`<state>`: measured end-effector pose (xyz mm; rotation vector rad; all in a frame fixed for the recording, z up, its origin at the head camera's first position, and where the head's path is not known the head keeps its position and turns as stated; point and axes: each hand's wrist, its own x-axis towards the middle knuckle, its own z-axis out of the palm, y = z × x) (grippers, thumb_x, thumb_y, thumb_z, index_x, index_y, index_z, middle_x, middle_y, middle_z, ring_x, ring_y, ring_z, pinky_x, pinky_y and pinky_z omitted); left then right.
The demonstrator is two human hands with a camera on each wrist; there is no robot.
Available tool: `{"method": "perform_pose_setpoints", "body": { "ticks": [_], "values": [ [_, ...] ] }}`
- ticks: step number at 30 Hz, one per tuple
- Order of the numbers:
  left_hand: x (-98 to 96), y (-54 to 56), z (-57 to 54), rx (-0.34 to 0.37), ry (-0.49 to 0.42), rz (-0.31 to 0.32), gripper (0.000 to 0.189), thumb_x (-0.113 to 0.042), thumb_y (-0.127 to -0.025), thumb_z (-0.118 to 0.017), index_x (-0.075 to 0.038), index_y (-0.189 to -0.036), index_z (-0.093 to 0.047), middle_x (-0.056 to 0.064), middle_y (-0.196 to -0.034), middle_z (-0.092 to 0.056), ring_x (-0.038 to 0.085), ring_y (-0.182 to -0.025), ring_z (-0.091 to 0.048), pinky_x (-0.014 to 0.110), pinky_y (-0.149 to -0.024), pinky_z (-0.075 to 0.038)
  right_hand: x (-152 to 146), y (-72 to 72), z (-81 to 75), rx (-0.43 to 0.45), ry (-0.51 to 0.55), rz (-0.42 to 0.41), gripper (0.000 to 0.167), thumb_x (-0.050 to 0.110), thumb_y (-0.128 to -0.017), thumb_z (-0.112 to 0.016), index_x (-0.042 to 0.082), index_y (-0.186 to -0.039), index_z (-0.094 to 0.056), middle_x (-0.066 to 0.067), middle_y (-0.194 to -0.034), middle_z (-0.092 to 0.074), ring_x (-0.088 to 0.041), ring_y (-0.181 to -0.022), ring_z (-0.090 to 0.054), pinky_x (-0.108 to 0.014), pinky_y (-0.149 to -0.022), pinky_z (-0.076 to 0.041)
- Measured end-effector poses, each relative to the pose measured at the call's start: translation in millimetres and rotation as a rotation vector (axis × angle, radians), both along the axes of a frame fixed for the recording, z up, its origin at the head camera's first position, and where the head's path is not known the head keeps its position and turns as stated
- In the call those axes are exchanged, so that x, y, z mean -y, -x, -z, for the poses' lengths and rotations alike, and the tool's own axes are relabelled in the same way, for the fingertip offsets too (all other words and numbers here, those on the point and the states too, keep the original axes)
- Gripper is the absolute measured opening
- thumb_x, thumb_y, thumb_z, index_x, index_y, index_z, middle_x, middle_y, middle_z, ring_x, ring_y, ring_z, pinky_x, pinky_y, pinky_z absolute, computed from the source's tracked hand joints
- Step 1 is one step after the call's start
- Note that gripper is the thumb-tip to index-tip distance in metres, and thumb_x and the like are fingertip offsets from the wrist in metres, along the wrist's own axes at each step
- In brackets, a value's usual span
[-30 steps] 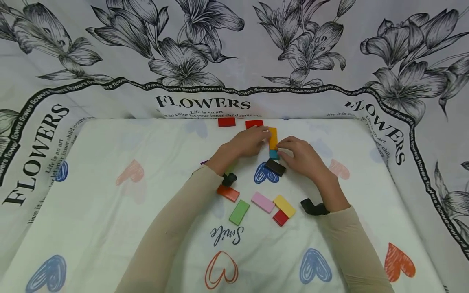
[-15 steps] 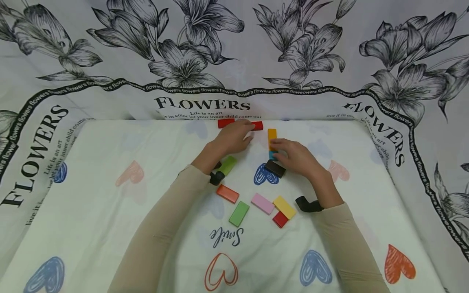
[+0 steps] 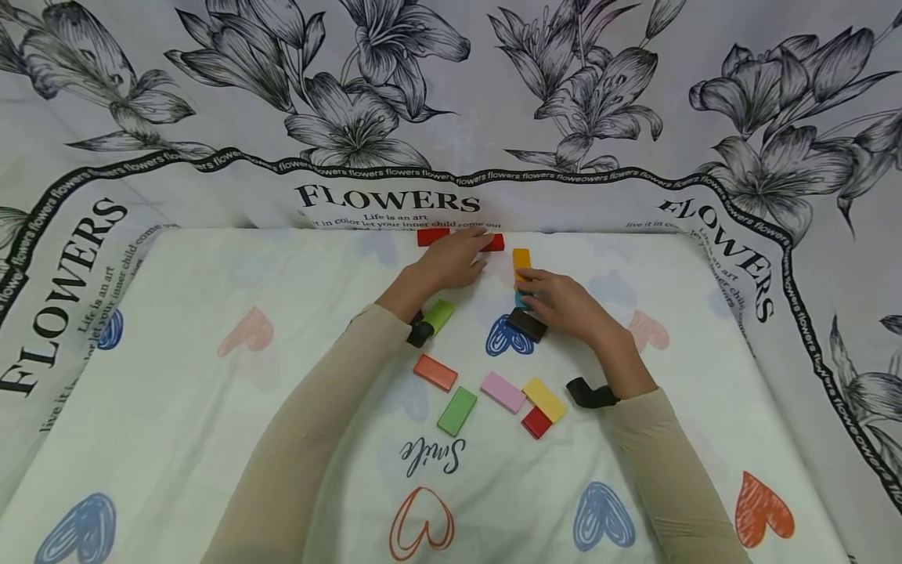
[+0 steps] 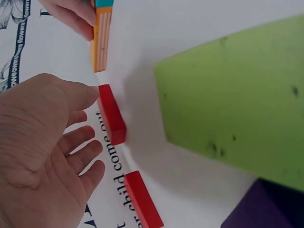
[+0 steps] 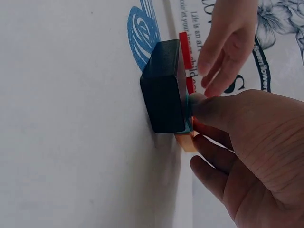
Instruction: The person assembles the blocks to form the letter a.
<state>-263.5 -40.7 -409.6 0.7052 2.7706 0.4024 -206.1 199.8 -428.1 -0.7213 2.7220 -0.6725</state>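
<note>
Basically, the left hand (image 3: 451,265) has left the orange row (image 3: 521,258) and now sits at the right-hand red block (image 4: 112,116), upper middle of the head view. Fingers loose and apart, thumb tip at the block's end; no grip I can make out. Right hand (image 3: 567,305) has curled in: thumb on the teal block (image 4: 103,3), fingers over the orange, pinching where the two meet, right of centre in the upper half. Black block (image 3: 527,325) just below that, second red block (image 4: 143,202) left of the first. Both reds look unmoved. My read: one hand now steadies the row, left is freed up for the red, nothing new joined yet.
</note>
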Motion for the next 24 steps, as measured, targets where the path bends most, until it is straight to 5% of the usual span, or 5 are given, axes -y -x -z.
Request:
{"method": "perform_pose_setpoints", "body": {
  "ticks": [14, 24],
  "values": [
    [-6.2, 17.0, 9.4, -0.047, -0.004, -0.032, 0.052, -0.019, -0.107, -0.061, -0.009, -0.157, -0.051, 0.013, -0.156, -0.053, 0.029, -0.143, -0.051, 0.043, -0.125, -0.042, -1, -1.5, 3.5, 0.002, 0.038, 0.033, 0.046, 0.017, -0.107, -0.064, 0.005, -0.151, -0.058, -0.015, -0.162, -0.052, -0.037, -0.154, -0.045, -0.054, -0.127, -0.037],
    [-7.6, 19.3, 13.1, -0.079, 0.001, -0.061, 0.041, -0.008, -0.105, -0.060, -0.008, -0.146, -0.060, 0.012, -0.139, -0.063, 0.028, -0.125, -0.059, 0.040, -0.118, -0.049, 0, 0.9, 3.3, 0.021, 0.013, 0.053, 0.047, 0.021, -0.107, -0.063, 0.005, -0.151, -0.056, -0.015, -0.168, -0.043, -0.039, -0.156, -0.041, -0.055, -0.126, -0.037]
  ]
}}
